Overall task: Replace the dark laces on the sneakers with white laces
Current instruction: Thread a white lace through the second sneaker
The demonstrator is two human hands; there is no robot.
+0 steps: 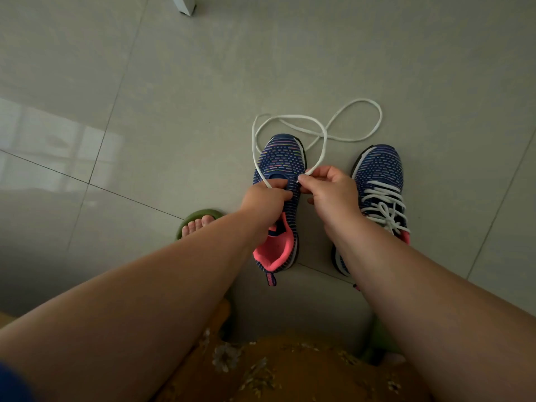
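— Where are your hands?

— Your left hand (265,198) grips the left sneaker (280,198) at its front eyelets, fingers curled round one strand of the white lace (320,132). Your right hand (330,192) pinches the other strand between thumb and forefinger, just beside that shoe.

— And the lace itself?

— It loops over the toe and trails in curls on the floor (145,111) beyond both shoes.

— The other shoe?

— The right sneaker (380,181) stands just right of your right hand, already laced in white and tied. Your foot in a green slipper (197,220) sits to the near left.
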